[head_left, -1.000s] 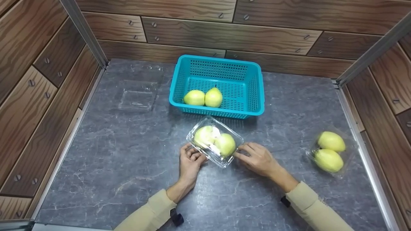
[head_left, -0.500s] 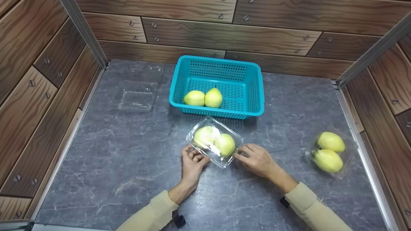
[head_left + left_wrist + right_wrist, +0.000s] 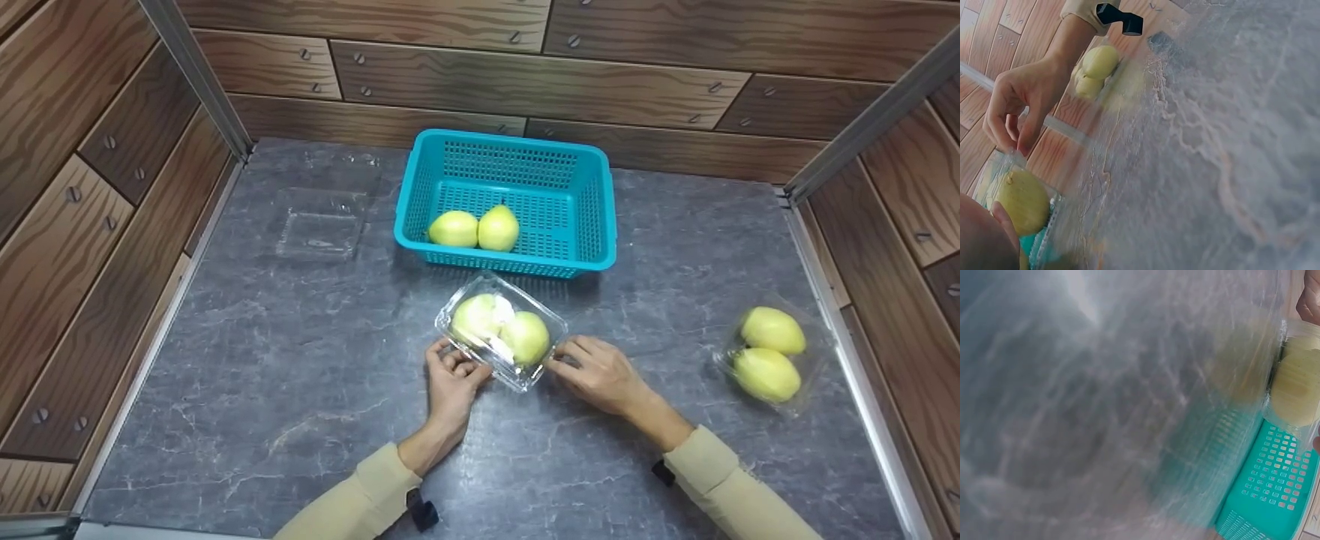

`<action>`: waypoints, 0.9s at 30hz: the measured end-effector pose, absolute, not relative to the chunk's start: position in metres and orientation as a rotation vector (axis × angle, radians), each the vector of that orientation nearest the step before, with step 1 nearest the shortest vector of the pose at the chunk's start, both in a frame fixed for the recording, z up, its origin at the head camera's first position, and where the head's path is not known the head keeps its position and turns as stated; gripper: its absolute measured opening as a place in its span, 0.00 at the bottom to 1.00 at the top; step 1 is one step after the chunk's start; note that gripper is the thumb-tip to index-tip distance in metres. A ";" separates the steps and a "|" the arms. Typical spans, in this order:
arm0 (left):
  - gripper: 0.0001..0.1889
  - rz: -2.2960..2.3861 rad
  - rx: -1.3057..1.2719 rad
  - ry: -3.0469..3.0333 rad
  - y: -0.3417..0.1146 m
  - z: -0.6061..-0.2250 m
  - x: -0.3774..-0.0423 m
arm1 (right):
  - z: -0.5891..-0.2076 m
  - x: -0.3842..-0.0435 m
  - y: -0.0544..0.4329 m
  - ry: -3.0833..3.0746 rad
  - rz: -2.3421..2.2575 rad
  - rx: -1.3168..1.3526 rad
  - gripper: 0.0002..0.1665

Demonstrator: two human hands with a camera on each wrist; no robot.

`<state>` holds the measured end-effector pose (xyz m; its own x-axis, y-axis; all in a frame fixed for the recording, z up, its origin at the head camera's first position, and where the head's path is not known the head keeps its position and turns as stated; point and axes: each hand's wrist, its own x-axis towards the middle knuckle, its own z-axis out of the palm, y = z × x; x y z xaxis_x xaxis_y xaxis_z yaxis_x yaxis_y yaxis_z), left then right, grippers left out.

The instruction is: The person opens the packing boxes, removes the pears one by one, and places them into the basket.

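Observation:
A clear plastic clamshell box [image 3: 541, 301] with two yellow-green pears [image 3: 526, 337] inside sits at an angle on the table, lid down over the fruit. My left hand [image 3: 450, 390] holds the near left edge, thumb on the rim and fingers curled beside it. At the right corner, my right hand [image 3: 604, 377] pinches the rim between thumb and fingers. The left wrist view shows that right hand [image 3: 1027, 101] from the side, its fingertips meeting at the plastic above a pear [image 3: 1024, 202]. Only part of the box [image 3: 1297, 377] shows in the right wrist view.
Just behind the box stands a teal basket [image 3: 592, 259] with two loose pears [image 3: 478, 229] in it. Another clear box holding two pears [image 3: 770, 356] is at the right edge. Empty clear plastic packaging [image 3: 322, 229] lies at the back left. Wood-patterned walls [image 3: 480, 67] enclose the table.
My left hand has shifted slightly right along the near edge of the clamshell box, its thumb now further onto the rim. The box and right hand have hardly moved.

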<state>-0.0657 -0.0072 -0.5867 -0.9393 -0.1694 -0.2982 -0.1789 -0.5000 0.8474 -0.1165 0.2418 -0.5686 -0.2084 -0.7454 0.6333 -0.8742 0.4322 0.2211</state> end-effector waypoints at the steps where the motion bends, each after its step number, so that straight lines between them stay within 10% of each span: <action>1: 0.43 2.665 -0.546 1.562 -0.007 -0.586 -0.066 | -0.569 -0.117 0.242 -2.003 0.238 1.357 0.17; 27: 0.41 2.670 -0.497 1.474 -0.008 -0.587 -0.068 | -0.571 -0.124 0.231 -1.767 0.078 1.531 0.11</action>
